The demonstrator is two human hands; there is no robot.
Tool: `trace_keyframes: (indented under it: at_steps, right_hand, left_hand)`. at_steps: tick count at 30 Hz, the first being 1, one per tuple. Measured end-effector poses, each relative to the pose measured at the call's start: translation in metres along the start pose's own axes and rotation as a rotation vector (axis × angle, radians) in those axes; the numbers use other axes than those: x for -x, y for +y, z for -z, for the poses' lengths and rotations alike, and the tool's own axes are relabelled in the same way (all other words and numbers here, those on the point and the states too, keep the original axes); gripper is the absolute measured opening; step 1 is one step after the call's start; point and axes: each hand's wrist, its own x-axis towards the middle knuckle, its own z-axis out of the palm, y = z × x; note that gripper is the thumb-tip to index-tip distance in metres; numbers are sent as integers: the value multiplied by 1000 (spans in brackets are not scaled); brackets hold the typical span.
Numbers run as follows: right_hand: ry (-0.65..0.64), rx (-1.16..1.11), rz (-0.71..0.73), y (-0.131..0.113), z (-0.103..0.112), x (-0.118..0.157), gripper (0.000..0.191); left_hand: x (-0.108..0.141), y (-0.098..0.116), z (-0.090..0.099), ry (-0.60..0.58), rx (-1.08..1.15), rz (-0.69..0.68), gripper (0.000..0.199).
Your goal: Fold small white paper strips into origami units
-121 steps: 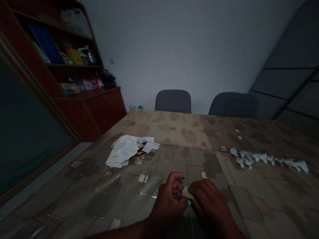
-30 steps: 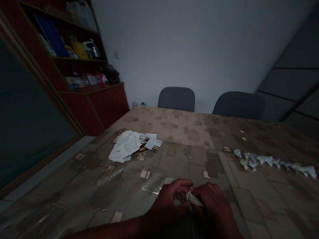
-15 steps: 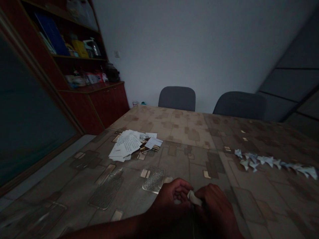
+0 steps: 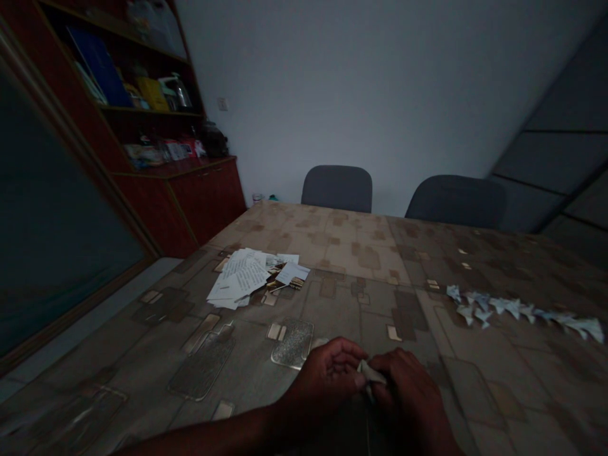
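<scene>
A small pale piece of folded paper (image 4: 373,373) is pinched between my two hands, low in the head view near the table's front edge. My left hand (image 4: 327,380) has its fingers curled, with thumb and fingertips at the paper's left end. On the other side, my right hand (image 4: 411,386) grips the paper's right end, its lower fingers in shadow. Beyond them to the left lies a loose pile of printed paper pieces (image 4: 242,278). A row of small folded paper shapes (image 4: 513,307) stretches across the right of the table.
The patterned tablecloth (image 4: 332,247) covers the wide table. Behind its far edge stand two grey chairs (image 4: 337,187) (image 4: 456,199). A red-brown cabinet (image 4: 209,196) with filled shelves is at the back left.
The folded paper has turned a little between my fingers, and my left thumb now presses against it. Both hands have shifted only slightly. The pile and the row are unchanged.
</scene>
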Motion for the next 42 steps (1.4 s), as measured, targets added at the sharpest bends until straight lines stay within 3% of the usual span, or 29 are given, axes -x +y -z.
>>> trace_keyframes:
  at_steps: [5,11,20,27,35,42]
  right_hand:
    - [-53,-96,-124,2,-2,4,10]
    - [-49,-116,-158,3,-4,4,7]
    - [-59,-149,7,-7,10,-6,16]
    - [-15,-79,42,-5,5,-3,6]
    - [16,-36,80,-5,2,-6,16]
    - [-29,-19,68,-4,5,-7,10]
  left_hand:
    - [0,-1,-2,37,-53,-51,29]
    - [0,-2,-6,72,-146,-52,30]
    - [0,6,-9,203,-280,-76,28]
    - [4,6,-9,231,-413,-61,33]
    - [2,4,-9,214,-385,-56,34]
    - [1,8,-13,212,-310,-50,27]
